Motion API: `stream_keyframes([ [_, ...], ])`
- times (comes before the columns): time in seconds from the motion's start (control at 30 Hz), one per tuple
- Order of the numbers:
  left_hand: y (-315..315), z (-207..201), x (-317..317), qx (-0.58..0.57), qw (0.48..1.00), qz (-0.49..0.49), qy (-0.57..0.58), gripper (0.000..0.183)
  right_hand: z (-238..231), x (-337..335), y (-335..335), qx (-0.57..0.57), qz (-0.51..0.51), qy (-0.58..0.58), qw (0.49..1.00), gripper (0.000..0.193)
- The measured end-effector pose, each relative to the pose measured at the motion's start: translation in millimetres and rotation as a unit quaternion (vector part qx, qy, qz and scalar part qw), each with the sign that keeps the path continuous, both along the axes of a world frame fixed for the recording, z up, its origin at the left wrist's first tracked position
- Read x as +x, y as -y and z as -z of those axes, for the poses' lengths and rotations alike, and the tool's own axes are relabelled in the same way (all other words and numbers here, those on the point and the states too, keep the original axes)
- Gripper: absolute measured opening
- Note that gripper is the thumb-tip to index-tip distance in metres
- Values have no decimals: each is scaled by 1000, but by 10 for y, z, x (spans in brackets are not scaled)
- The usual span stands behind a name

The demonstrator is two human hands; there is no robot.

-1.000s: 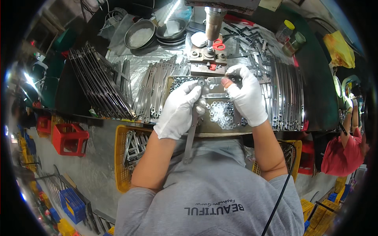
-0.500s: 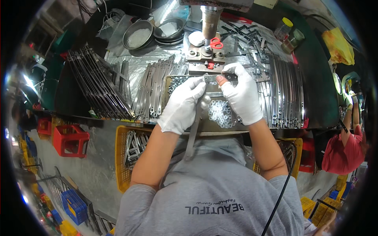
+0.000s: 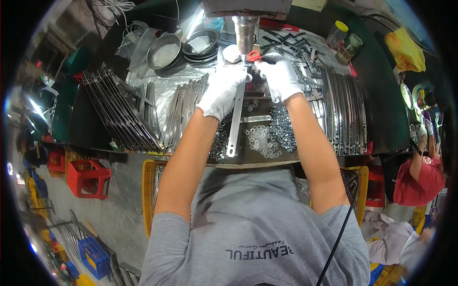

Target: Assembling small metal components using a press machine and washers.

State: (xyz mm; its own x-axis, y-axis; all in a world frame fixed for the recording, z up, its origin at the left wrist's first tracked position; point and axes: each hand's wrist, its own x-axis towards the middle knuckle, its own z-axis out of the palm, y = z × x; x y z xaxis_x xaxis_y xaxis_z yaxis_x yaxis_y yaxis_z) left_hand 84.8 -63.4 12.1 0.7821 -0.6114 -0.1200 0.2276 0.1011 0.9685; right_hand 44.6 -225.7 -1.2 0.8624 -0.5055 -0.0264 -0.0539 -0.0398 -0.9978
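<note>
The left hand (image 3: pixel 222 91) pinches a perforated flat metal bar (image 3: pixel 234 125), which extends below and right of that hand. The right hand (image 3: pixel 280 78), just beside, is curled; its grip cannot be told. The bar looks stiff, light, slippery, best held by its edges.

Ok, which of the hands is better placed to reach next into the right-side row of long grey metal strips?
Probably the right hand: it is nearer that row of strips. The left hand is farther left and holds a long, grey, holed metal strip.
</note>
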Motion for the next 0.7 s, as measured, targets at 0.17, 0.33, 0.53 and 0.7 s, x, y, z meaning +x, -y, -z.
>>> stream_keyframes([
  [0.17,63,80,81,-28,999,-25,-7,16,39,47,65,-11,-7,4,1000,17],
  [0.33,-26,19,102,-17,999,3,-44,17,-82,33,28,-139,-16,-24,990,17],
  [0.53,-418,187,-175,-2,1000,8,5,19,95,97,137,-170,-15,10,985,21],
  [0.7,-667,19,-427,59,995,9,-86,20,-88,-31,31,-146,-16,-8,989,20],
])
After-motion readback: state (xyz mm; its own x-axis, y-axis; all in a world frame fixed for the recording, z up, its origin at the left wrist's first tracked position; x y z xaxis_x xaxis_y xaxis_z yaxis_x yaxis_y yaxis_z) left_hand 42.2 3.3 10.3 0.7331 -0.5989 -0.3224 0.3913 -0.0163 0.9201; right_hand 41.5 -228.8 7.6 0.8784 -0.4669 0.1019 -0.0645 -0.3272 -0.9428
